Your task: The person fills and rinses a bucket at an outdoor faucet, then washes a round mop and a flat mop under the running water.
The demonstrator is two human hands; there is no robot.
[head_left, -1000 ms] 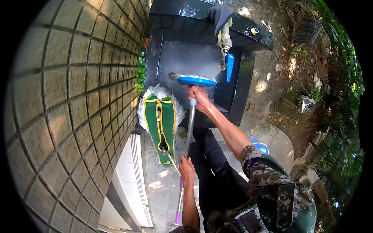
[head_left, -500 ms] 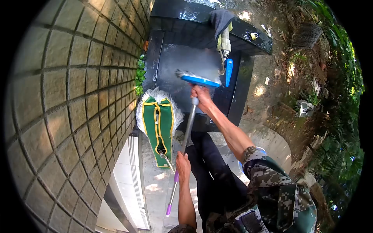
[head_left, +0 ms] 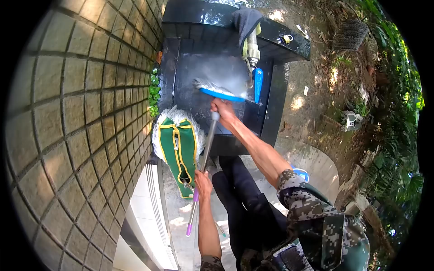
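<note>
I hold a mop with a round blue head [head_left: 221, 95] and white strands over a dark tiled sink [head_left: 192, 67]. My right hand [head_left: 222, 108] is closed around the top of the metal handle [head_left: 209, 142], just below the blue disc. Lower on the same handle, near its purple grip, my left hand [head_left: 203, 184] is wrapped round it. The strands are smeared by motion or spray. Beside the handle to the left is a flat mop [head_left: 169, 140] with a green cover, yellow trim and white fringe.
A tap with a blue lever [head_left: 258, 86] stands right of the mop head, a grey cloth [head_left: 246, 25] draped above it. A padlock [head_left: 286, 39] lies on the black ledge [head_left: 199, 18]. The tiled wall [head_left: 90, 90] runs close on the left; soil and plants lie right.
The view has shifted, so the scene sits further left. The handle's lower end has swung forward with my left hand. Both hands keep their grip, and the mop head stays over the sink.
</note>
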